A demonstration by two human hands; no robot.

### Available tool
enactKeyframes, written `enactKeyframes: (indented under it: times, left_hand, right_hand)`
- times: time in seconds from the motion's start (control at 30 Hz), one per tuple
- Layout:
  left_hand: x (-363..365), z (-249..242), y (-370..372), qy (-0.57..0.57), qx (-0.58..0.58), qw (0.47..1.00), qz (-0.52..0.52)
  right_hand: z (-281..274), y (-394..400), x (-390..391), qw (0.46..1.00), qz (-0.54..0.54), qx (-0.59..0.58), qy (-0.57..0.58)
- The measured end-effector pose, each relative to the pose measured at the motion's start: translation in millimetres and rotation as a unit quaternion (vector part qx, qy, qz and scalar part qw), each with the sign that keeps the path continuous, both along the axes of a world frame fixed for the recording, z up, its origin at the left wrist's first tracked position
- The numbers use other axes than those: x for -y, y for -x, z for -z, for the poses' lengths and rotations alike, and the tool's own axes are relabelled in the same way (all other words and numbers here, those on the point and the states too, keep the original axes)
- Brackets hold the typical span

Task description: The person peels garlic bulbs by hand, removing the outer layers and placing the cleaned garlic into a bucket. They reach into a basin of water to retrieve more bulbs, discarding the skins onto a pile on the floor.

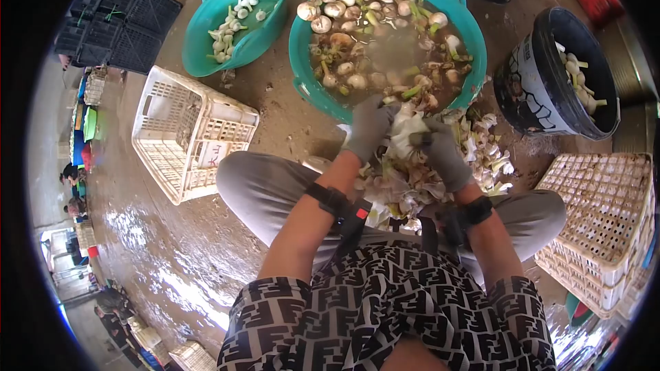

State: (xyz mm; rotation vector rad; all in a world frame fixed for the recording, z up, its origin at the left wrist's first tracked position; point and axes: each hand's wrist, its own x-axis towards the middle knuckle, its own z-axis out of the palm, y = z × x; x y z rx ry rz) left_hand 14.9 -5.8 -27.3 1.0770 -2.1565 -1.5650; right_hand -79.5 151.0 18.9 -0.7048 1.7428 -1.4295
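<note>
Grey-gloved, my left hand (368, 127) and right hand (443, 151) close around one garlic bulb (407, 127); many bulbs wait in the far teal basin (302, 62), few lie cleaned.

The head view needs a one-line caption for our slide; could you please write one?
Gloved left hand and right hand peel a garlic bulb above a teal basin of soaking garlic.

Both gloved hands meet over a white garlic bulb (407, 127): the left hand (368, 127) grips its side, the right hand (443, 154) closes on it from the other. Just beyond sits a teal basin (474, 34) of garlic in murky water; peelings (491, 154) litter the wet floor (172, 247)
</note>
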Motion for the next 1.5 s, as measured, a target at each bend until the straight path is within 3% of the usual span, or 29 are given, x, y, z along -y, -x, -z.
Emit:
enactKeyframes:
  times: [0.07, 0.1, 0.17, 0.2, 0.27, 0.3, 0.37, 0.4, 0.43, 0.47, 0.5, 0.53, 0.57, 0.6, 0.63, 0.7, 0.8, 0.83, 0.87, 1.0, 1.1, 1.13, 1.17, 1.2, 1.23, 1.27, 1.37, 1.47, 1.5]
  left_hand:
    - [10, 10, -9, -0.079, -0.090, 0.992, 0.027]
    - [10, 3, -11, -0.144, -0.125, 0.981, 0.030]
    - [-7, -66, -6, -0.360, -0.165, 0.918, -0.003]
    - [-5, -66, -5, -0.321, -0.181, 0.929, 0.031]
    - [8, -42, -3, -0.081, -0.228, 0.962, 0.128]
    - [15, -30, -4, -0.168, -0.251, 0.948, 0.099]
    - [27, -8, -5, -0.333, -0.302, 0.893, 0.021]
    - [34, -8, -12, -0.461, -0.328, 0.824, -0.037]
    - [41, -9, -18, -0.577, -0.346, 0.734, -0.094]
    - [44, -13, -22, -0.612, -0.336, 0.705, -0.124]
    - [43, -16, -23, -0.607, -0.323, 0.713, -0.138]
    - [41, -19, -24, -0.601, -0.311, 0.721, -0.151]
    - [38, -20, -24, -0.596, -0.298, 0.727, -0.166]
    - [37, -13, -25, -0.602, -0.297, 0.727, -0.144]
    - [38, -5, -25, -0.609, -0.294, 0.727, -0.122]
    - [32, -8, -20, -0.578, -0.280, 0.762, -0.082]
    - [8, -20, -14, -0.480, -0.228, 0.846, -0.048]
    - [5, -23, -12, -0.485, -0.238, 0.840, -0.051]
    - [3, -26, -10, -0.489, -0.248, 0.834, -0.056]
    - [17, -15, -15, -0.511, -0.309, 0.792, -0.127]
    - [43, -9, -27, -0.619, -0.307, 0.707, -0.151]
    - [42, -6, -28, -0.632, -0.291, 0.697, -0.174]
    - [38, -12, -25, -0.637, -0.267, 0.696, -0.196]
    - [33, -15, -20, -0.642, -0.243, 0.694, -0.218]
    - [27, -17, -17, -0.646, -0.217, 0.692, -0.239]
    - [23, -13, -16, -0.649, -0.208, 0.704, -0.198]
    - [8, 3, -18, -0.648, -0.186, 0.727, -0.126]
    - [1, 10, -12, -0.633, -0.191, 0.739, -0.132]
    - [0, 13, -11, -0.586, -0.195, 0.768, -0.169]
  right_hand:
    - [11, 22, -17, 0.976, -0.045, -0.211, 0.020]
    - [17, 25, -23, 0.976, -0.007, -0.212, 0.057]
    - [9, 29, -27, 0.968, 0.002, -0.217, 0.128]
    - [9, 27, -28, 0.973, 0.026, -0.178, 0.148]
    - [9, 24, -31, 0.974, 0.079, -0.102, 0.186]
    - [1, 26, -38, 0.970, 0.073, -0.177, 0.148]
    - [-23, 40, -55, 0.941, 0.058, -0.326, 0.075]
    - [-28, 41, -59, 0.974, 0.082, -0.138, 0.162]
    - [-24, 51, -67, 0.937, 0.055, -0.327, 0.114]
    - [-23, 45, -64, 0.950, 0.047, -0.255, 0.172]
    - [-22, 39, -60, 0.956, 0.039, -0.180, 0.229]
    - [-32, 53, -62, 0.956, -0.178, -0.233, -0.014]
    - [-49, 43, -44, 0.965, -0.202, 0.010, -0.167]
    - [-41, 34, -36, 0.948, -0.193, -0.204, -0.150]
    - [-30, 28, -30, 0.887, -0.173, -0.408, -0.127]
    - [-22, 28, -5, 0.968, -0.039, -0.241, -0.059]
    - [-20, 25, 20, 0.987, 0.019, -0.155, -0.037]
    - [-21, 23, 25, 0.986, 0.014, -0.159, -0.042]
    - [-34, 21, 24, 1.000, 0.004, 0.019, -0.004]
    - [-61, 16, 5, 0.969, 0.100, 0.153, 0.169]
    - [-62, 22, -11, 0.965, 0.079, 0.198, 0.153]
    - [-46, 27, -15, 0.982, -0.035, 0.164, 0.091]
    - [-29, 28, -10, 0.993, -0.074, -0.057, 0.075]
    - [-17, 29, -3, 0.954, -0.110, -0.275, 0.054]
    - [-7, 30, -2, 0.867, -0.141, -0.477, 0.029]
    - [-14, 22, 6, 0.930, -0.063, -0.363, -0.004]
    - [-7, 19, 24, 0.961, -0.061, -0.266, -0.039]
    - [3, 14, 32, 0.927, -0.051, -0.352, -0.118]
    - [-6, 8, 32, 0.964, -0.063, -0.234, -0.110]
